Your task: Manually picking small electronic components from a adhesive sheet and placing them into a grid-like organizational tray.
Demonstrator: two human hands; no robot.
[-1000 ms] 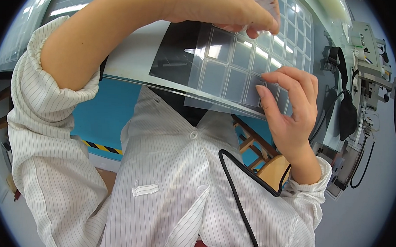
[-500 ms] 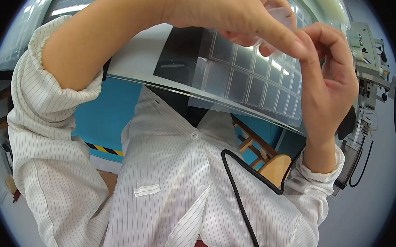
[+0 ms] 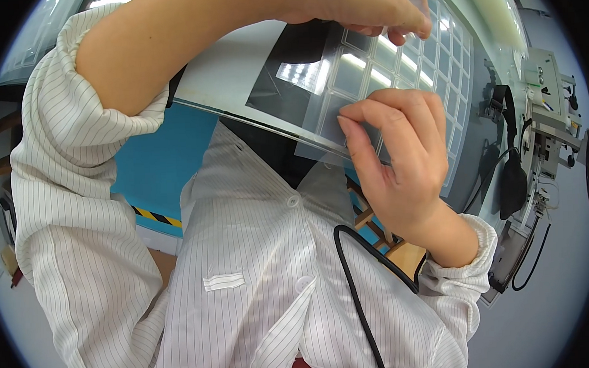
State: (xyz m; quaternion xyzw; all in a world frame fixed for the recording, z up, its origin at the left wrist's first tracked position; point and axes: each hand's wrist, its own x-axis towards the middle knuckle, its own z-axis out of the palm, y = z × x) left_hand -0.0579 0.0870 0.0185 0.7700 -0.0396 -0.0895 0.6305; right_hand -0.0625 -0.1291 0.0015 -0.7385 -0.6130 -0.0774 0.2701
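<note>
Your left hand (image 3: pixel 372 5), fingers drawn together, grips a clear plastic piece (image 3: pixel 419 1) above a transparent gridded sheet (image 3: pixel 350 76), which lies on the tabletop (image 3: pixel 231 61) and juts past its near edge. Nearer you, your right hand (image 3: pixel 403 155) curls over the sheet, thumb and forefinger almost meeting; whether they pinch anything cannot be told.

Left hand (image 3: pixel 372 7) cropped by the top edge, clear plastic piece (image 3: pixel 419 1) partly hidden in its fingers, gridded sheet (image 3: pixel 349 74) partly behind right hand (image 3: pixel 406 148), fingertip contact unclear
</note>
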